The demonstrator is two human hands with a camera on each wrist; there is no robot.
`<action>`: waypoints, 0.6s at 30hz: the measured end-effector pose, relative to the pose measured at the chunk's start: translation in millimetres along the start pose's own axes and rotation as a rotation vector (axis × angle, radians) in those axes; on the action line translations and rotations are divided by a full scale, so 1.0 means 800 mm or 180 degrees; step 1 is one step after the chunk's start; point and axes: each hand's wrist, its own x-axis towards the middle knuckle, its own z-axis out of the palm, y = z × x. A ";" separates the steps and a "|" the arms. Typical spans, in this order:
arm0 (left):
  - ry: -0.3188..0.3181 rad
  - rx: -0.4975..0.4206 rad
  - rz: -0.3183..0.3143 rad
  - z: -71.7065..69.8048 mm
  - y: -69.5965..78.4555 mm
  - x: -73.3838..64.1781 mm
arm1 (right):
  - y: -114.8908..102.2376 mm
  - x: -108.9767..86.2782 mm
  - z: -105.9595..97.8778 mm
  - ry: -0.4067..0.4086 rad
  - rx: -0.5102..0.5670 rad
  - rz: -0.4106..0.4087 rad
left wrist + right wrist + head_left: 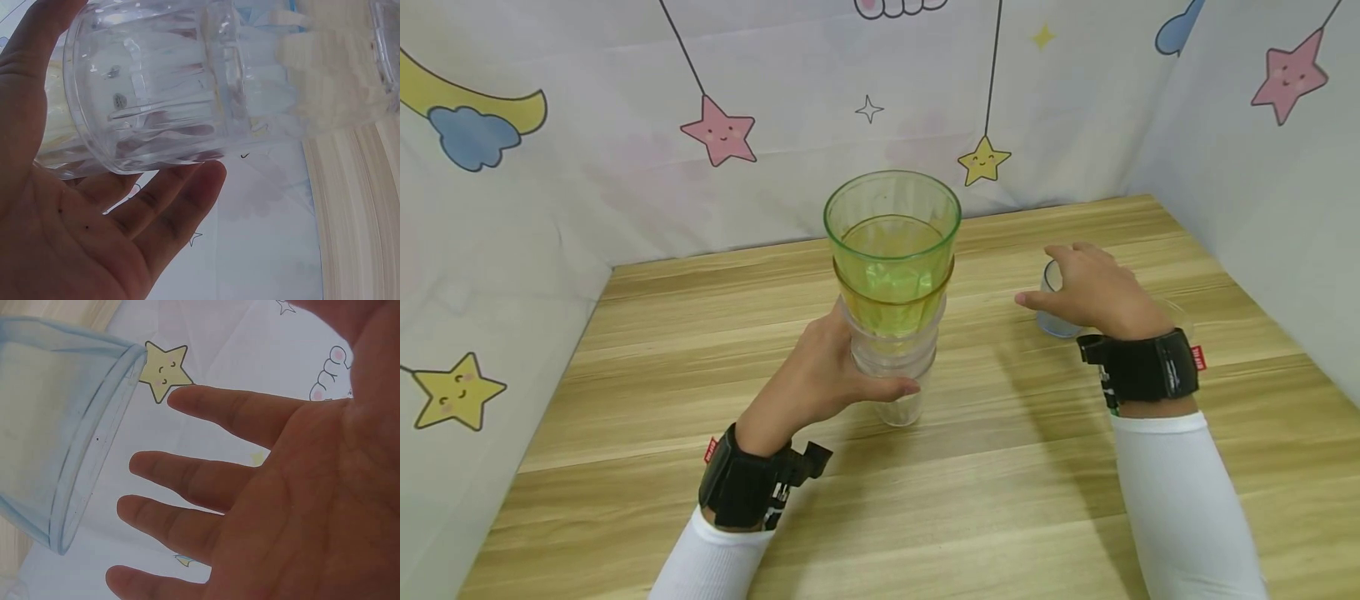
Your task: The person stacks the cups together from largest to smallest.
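Note:
An upright stack of nested plastic cups stands mid-table in the head view, with a green cup (pixel 891 271) on top, a yellowish one (pixel 891 317) beneath and clear cups (pixel 898 408) below. My left hand (pixel 820 371) grips the clear part from the left, its fingers hidden behind. The left wrist view shows thumb and fingers around a clear cup (pixel 169 81). Whether the stack touches the table cannot be told. Above a blue-tinted cup (pixel 1056 325) at the right hovers my right hand (pixel 1097 287), fingers spread. In the right wrist view that cup's rim (pixel 94 450) is apart from the fingertips.
Partly hidden behind the right wrist is the rim of another pale, clear cup (pixel 1180 315). The wood-grain table (pixel 985 500) meets a white fabric wall (pixel 805 192) with printed stars at the back and sides.

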 end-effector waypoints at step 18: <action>-0.0018 0.0006 0.0021 -0.001 0.002 0.000 | 0.013 0.008 0.002 -0.0073 0.0113 -0.0103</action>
